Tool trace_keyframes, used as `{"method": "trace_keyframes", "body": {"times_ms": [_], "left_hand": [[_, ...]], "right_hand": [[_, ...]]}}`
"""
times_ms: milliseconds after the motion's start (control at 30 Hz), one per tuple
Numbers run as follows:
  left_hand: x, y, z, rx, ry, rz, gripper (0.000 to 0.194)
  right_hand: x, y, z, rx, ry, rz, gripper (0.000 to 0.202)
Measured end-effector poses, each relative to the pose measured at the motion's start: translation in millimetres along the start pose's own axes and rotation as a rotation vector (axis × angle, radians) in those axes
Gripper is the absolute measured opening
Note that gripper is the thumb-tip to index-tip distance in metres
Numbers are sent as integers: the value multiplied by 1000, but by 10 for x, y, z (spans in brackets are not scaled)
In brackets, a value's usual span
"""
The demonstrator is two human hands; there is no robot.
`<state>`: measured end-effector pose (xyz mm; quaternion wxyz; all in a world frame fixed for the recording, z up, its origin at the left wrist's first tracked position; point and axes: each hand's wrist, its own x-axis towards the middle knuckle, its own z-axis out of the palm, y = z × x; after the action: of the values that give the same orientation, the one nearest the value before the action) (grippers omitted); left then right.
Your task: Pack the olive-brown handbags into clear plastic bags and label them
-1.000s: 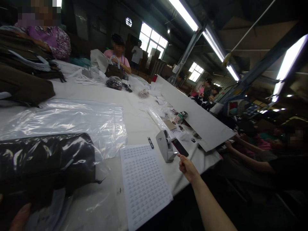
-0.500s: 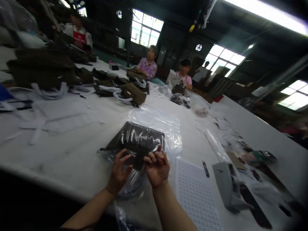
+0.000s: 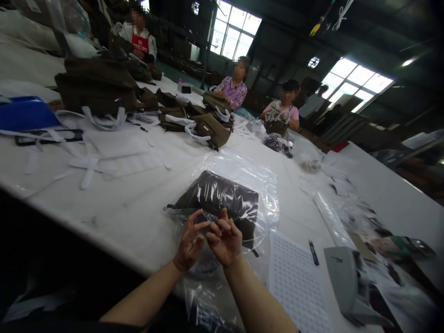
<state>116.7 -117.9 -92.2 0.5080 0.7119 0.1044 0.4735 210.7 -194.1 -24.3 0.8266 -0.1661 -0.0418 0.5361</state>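
A plastic-wrapped dark-brown bag (image 3: 225, 192) lies lengthwise along the white table's (image 3: 138, 203) front edge. Over it, the left hand (image 3: 190, 241) spreads; the right hand (image 3: 226, 239) curls, contents unclear.

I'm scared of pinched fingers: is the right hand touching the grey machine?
Apart. The head view shows the printed sheet lying between the right hand and the grey machine.

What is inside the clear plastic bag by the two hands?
A dark bag shows through the clear plastic; its contents and underside are hidden.
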Motion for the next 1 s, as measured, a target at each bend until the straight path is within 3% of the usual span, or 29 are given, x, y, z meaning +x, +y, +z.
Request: {"method": "trace_keyframes", "body": {"times_ms": [400, 667, 800, 1000], "left_hand": [[6, 12, -30, 53, -11, 5, 16], [-14, -35, -21, 15, -23, -9, 7], [1, -6, -34, 9, -23, -49, 15], [19, -2, -29, 7, 22, -139, 16]], "right_hand": [[25, 1, -62, -149, 35, 11, 40], [17, 24, -77, -107, 15, 6, 44], [35, -29, -36, -83, 20, -22, 46], [84, -274, 73, -449, 1, -155, 46]]}}
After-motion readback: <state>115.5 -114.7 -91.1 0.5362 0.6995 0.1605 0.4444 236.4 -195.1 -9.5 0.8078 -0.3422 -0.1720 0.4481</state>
